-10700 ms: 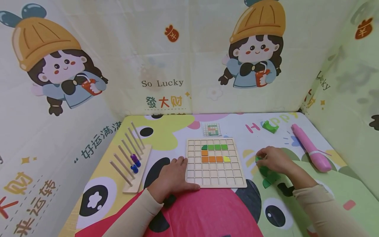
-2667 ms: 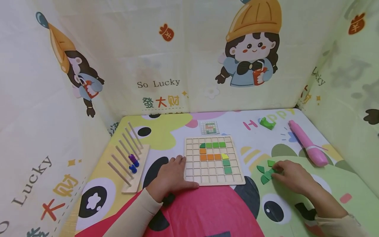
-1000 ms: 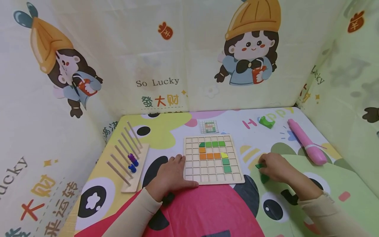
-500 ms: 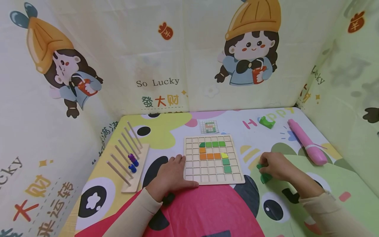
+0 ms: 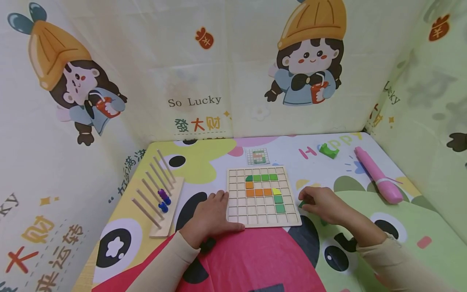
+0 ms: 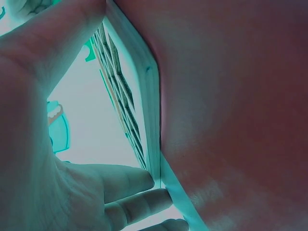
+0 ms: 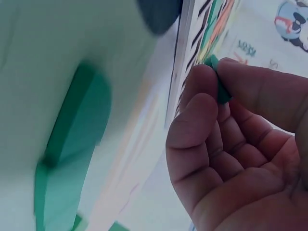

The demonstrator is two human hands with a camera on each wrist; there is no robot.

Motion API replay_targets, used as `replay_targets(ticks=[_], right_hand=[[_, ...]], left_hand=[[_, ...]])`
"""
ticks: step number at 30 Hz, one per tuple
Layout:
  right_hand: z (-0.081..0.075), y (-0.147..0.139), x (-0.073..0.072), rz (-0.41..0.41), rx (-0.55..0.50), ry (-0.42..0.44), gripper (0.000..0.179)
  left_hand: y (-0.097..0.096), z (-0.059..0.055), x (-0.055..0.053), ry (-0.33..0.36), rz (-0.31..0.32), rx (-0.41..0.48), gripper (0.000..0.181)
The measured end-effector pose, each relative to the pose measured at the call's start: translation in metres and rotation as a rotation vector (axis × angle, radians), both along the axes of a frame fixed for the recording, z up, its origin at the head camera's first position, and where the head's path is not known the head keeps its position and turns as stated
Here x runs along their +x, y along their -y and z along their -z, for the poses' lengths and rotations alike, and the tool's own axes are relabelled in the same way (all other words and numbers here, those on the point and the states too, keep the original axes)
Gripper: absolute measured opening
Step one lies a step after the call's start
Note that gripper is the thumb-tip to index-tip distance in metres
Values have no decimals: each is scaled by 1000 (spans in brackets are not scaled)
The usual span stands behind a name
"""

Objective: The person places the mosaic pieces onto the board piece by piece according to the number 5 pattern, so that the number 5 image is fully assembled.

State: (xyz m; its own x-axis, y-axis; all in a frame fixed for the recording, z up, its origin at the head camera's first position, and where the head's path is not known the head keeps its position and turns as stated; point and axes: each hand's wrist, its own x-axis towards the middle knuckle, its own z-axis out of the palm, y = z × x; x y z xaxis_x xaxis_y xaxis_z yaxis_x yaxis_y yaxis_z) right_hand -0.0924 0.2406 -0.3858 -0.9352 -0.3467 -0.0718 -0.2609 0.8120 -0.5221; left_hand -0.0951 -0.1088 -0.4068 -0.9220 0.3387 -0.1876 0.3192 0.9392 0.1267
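Observation:
My right hand [image 5: 324, 205] pinches a small dark green tile [image 7: 222, 91] between thumb and fingertips, just right of the wooden grid board [image 5: 238, 211]. Its exact shape is partly hidden by the fingers. My left hand [image 5: 209, 217] rests against the board's near left corner, fingers along the left side and thumb along the near edge. On the board lie a row of green tiles [image 5: 265, 177], several orange tiles [image 5: 259, 192], a yellow tile [image 5: 276, 191] and two darker green tiles [image 5: 279, 204] below it. Loose green tiles [image 7: 82, 130] lie under the right hand, mostly hidden in the head view.
Behind the board lies a small printed grid card [image 5: 257, 156]. A wooden peg stand [image 5: 168, 211] with blue and purple pieces is at left. Farther right are a bright green notched piece [image 5: 329, 151] and a pink, long-necked object [image 5: 379, 176]. Printed cloth walls surround the table.
Two darker green tiles were added below the yellow one during the earlier frames. Since then my right hand has picked a green tile from the loose ones and moved left; my left hand stays put.

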Motion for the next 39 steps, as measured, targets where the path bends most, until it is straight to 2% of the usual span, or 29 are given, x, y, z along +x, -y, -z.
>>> replay_targets(ticks=[6, 11, 15, 22, 28, 33, 39], right_hand=[[3, 21, 0, -28, -57, 77, 15], [5, 33, -3, -109, -86, 68, 11], [8, 39, -5, -134, -99, 94, 8], [12, 48, -1, -76, -124, 125, 7], [11, 58, 4, -14, -89, 79, 11], [11, 66, 9, 46, -46, 74, 13], [13, 71, 13, 50, 12, -2, 15]], left_hand=[[0, 0, 0, 0, 0, 4, 122], [0, -1, 0, -8, 0, 5, 121], [1, -1, 1, -10, -2, 6, 120], [1, 0, 0, -11, 3, 6, 120], [1, -1, -1, -9, 3, -1, 121], [1, -1, 0, -2, 0, 7, 121], [1, -1, 0, -1, 2, 7, 120]])
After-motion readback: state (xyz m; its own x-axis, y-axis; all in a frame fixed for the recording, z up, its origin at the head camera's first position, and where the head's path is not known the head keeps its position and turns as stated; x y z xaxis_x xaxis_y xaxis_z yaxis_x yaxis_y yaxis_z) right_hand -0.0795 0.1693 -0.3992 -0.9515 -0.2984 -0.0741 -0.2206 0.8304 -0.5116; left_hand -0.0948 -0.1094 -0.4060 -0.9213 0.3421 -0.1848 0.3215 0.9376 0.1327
